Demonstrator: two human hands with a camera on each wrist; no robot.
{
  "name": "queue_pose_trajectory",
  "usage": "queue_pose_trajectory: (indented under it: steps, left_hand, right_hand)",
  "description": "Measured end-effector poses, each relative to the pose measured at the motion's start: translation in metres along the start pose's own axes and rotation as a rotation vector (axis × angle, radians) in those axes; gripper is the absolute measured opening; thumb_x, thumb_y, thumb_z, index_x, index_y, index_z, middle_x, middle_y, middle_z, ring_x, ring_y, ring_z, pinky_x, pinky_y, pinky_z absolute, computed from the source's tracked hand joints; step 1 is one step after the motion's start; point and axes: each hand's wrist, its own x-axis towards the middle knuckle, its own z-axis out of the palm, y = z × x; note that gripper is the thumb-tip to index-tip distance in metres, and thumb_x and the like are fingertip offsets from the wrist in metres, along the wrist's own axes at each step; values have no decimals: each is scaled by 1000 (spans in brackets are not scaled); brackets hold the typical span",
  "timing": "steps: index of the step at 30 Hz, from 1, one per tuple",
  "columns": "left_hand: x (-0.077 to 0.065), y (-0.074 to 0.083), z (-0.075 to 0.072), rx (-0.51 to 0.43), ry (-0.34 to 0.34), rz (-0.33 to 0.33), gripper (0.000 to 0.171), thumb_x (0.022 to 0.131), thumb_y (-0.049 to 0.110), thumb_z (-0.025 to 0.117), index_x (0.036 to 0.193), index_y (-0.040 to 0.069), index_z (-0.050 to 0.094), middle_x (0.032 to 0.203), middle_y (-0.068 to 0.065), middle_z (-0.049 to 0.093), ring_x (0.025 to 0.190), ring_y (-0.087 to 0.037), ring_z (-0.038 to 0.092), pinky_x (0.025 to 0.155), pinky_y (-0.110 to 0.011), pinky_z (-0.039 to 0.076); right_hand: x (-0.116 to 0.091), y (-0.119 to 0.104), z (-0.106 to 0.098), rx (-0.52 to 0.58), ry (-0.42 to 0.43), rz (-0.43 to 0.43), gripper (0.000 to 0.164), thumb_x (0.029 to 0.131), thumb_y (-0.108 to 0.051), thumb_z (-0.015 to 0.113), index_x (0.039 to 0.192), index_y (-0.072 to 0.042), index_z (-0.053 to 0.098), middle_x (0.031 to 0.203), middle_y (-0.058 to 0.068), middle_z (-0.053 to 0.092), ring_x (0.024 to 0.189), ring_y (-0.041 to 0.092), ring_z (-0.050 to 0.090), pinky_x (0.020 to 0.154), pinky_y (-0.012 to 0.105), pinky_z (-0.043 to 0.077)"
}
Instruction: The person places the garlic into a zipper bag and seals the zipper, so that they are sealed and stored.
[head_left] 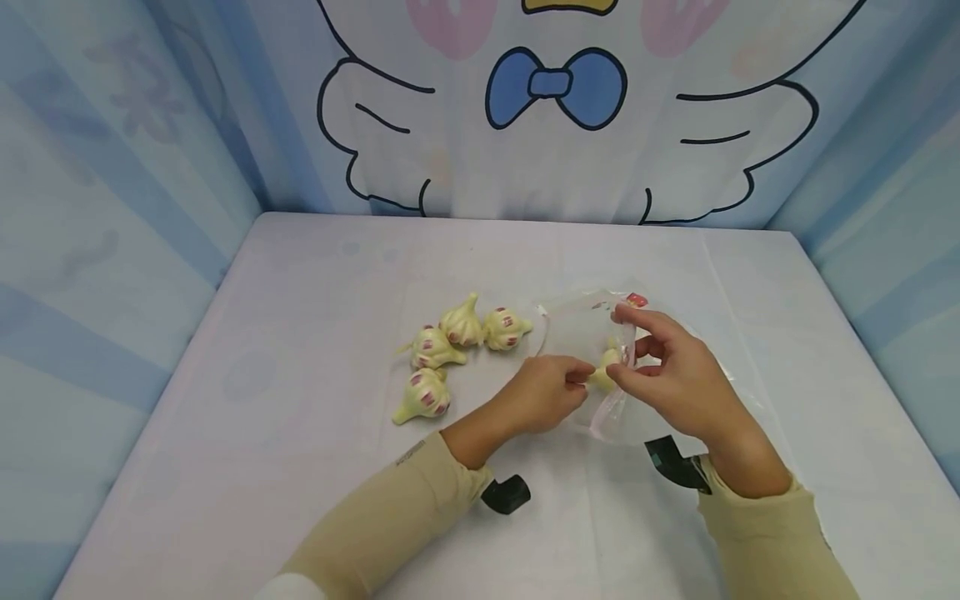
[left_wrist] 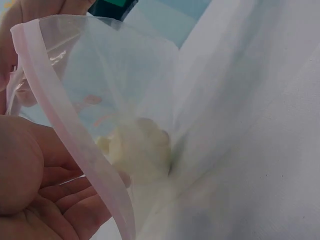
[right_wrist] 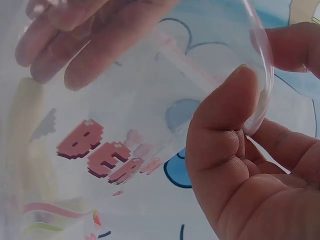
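Note:
A clear zip bag (head_left: pixel 570 333) with a pink strip along its mouth lies toward the right of the table. My right hand (head_left: pixel 678 375) pinches the bag's rim, thumb on one side and fingers on the other in the right wrist view. One pale garlic bulb (left_wrist: pixel 142 145) is inside the bag, seen through the plastic. My left hand (head_left: pixel 543 392) reaches in at the mouth, its fingers (right_wrist: pixel 82 60) loosely extended behind the film. Those fingertips are right at the bulb, whose stem points back toward the palm in the left wrist view.
Several garlic bulbs (head_left: pixel 432 347) with purple-red marks sit in a loose curve left of the bag. They rest on a white-covered table (head_left: pixel 300 333). Printed curtains (head_left: pixel 555 167) hang around its back and sides. Red lettering (right_wrist: pixel 95 150) shows on the bag.

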Motion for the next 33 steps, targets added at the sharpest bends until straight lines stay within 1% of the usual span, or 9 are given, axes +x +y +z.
queue_pose_trajectory:
  steps: [7, 10, 13, 19, 22, 25, 29, 33]
  left_hand:
    - [10, 2, 3, -79, -49, -36, 36, 99, 9, 60, 134, 4, 63, 127, -4, 67, 110, -8, 64, 86, -16, 49]
    - [14, 2, 5, -91, -69, -47, 38, 100, 9, 60, 138, 4, 60, 132, -4, 64, 112, -8, 63, 88, -16, 49]
    - [17, 3, 5, -82, -81, -63, 40, 100, 11, 60, 140, 5, 58, 135, -3, 63, 113, -8, 62, 88, -16, 49]
    - [17, 1, 6, -120, -98, -92, 43, 100, 12, 61, 142, 5, 55, 141, -3, 58, 117, -9, 61, 90, -17, 48]
    - [14, -1, 4, -119, -98, -78, 45, 99, 12, 62, 143, 4, 54, 141, -4, 57, 117, -9, 61, 90, -17, 48]
    - [8, -1, 0, -112, -95, -59, 46, 99, 13, 62, 143, 5, 54, 140, -4, 58, 116, -9, 62, 90, -17, 48]
    - [-4, 1, -9, -123, -91, -54, 47, 99, 15, 63, 144, 7, 54, 139, -4, 59, 117, -9, 61, 91, -19, 49]
    - [-19, -2, -19, -132, -77, -41, 48, 98, 15, 65, 144, 7, 54, 140, -5, 59, 118, -11, 61, 93, -21, 49]
  right_hand:
    - [0, 2, 0, 4, 4, -8, 63, 87, 0, 74, 145, -2, 48, 137, 17, 53, 86, 11, 56, 74, 14, 53]
    - [0, 2, -1, -7, 8, -3, 63, 87, -1, 74, 145, -2, 49, 137, 17, 54, 86, 11, 56, 74, 14, 52]
    - [-1, 2, -1, -17, 12, 2, 63, 87, -2, 74, 145, -1, 49, 137, 17, 54, 86, 11, 56, 74, 13, 52]
    - [-2, 3, -3, -21, 13, -3, 63, 88, -1, 74, 145, 0, 48, 138, 17, 53, 87, 10, 56, 74, 13, 52]
    - [-2, 3, -3, -31, 14, 4, 63, 88, -2, 74, 145, 0, 48, 139, 17, 52, 87, 9, 56, 74, 12, 52]
    - [-2, 3, -4, -43, 15, 14, 64, 88, -3, 75, 146, 0, 47, 140, 17, 51, 89, 10, 56, 74, 12, 51]
    - [-2, 4, -4, -51, 18, 20, 64, 88, -4, 75, 146, 0, 47, 140, 17, 50, 89, 13, 56, 74, 12, 51]
    - [-2, 4, -5, -63, 22, 27, 65, 88, -5, 75, 146, -1, 46, 140, 17, 50, 90, 15, 55, 74, 12, 51]
